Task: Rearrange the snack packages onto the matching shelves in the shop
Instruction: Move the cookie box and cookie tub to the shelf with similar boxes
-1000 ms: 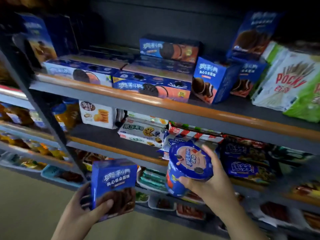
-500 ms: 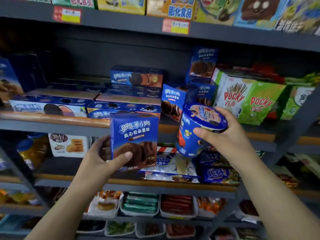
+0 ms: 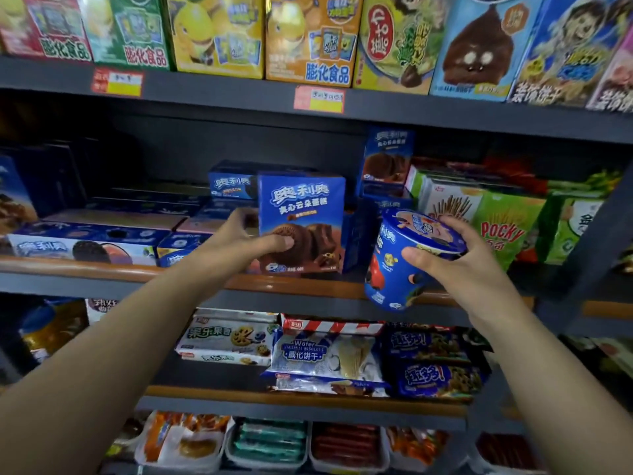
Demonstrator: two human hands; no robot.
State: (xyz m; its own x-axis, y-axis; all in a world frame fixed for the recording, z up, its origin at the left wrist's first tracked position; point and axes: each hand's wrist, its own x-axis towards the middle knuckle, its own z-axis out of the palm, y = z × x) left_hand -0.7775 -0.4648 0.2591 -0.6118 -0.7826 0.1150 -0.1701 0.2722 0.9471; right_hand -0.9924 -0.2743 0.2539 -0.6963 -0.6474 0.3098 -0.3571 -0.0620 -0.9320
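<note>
Shelving two blue snack packages at the middle shelf.

Left hand (image 3: 246, 236) clamped on the blue box (image 3: 301, 222), thumb across the front face, fingers behind; box upright at the wooden shelf lip (image 3: 102, 269), apparently lined up with the matching blue boxes (image 3: 92, 243) lying flat to the left and a like box (image 3: 388, 159) standing behind. Right hand (image 3: 459, 258) wrapped over the lid end of the blue tub (image 3: 404, 262), tilted, in front of the lip, not yet set down. Beside it, Pocky boxes (image 3: 496, 228). Below: wafer packs (image 3: 322, 354). Lowest level: clear trays (image 3: 270, 443) holding wrapped snacks.
</note>
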